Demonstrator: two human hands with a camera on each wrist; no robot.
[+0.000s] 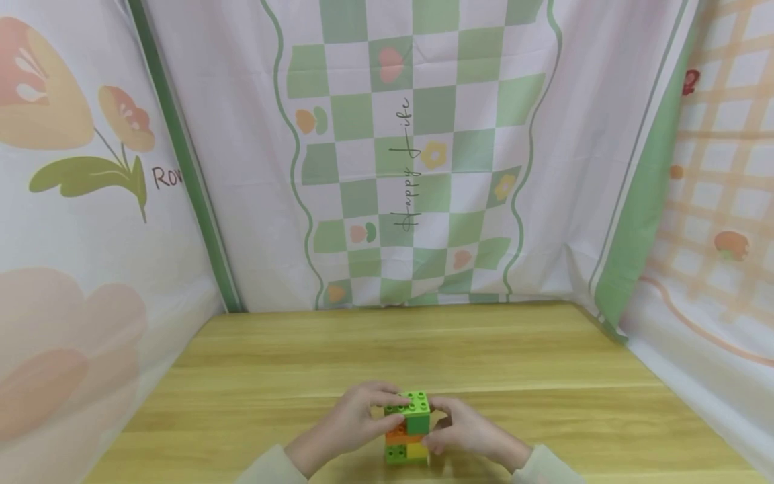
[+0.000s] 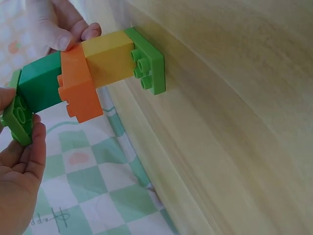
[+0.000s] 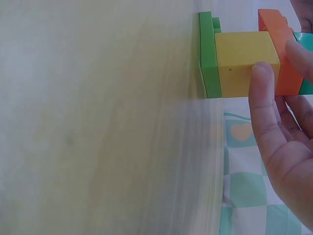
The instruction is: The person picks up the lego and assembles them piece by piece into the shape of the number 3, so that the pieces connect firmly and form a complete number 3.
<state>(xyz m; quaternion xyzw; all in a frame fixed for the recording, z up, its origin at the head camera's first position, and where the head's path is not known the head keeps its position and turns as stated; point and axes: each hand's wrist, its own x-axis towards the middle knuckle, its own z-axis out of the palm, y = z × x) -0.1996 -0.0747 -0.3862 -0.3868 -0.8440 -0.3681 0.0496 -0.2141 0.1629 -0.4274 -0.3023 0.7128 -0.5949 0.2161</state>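
Note:
A small stack of toy building blocks stands upright on the wooden table. At its base lies a light green plate [image 2: 155, 63] with studs showing on one side. Above it come a yellow brick [image 3: 244, 61], an orange brick [image 2: 80, 85] and a dark green brick [image 2: 41, 81]. A second light green plate [image 1: 416, 404] tops the stack and overhangs toward the left. My left hand [image 1: 357, 417] pinches this top plate by the overhanging part. From the other side, my right hand [image 1: 462, 430] holds the stack, with fingertips against the yellow and orange bricks.
The wooden table [image 1: 290, 356] extends around the stack. A green-and-white checked cloth [image 1: 417, 168] hangs behind its far edge. Patterned cloths hang on the left [image 1: 72, 235] and right [image 1: 713, 235].

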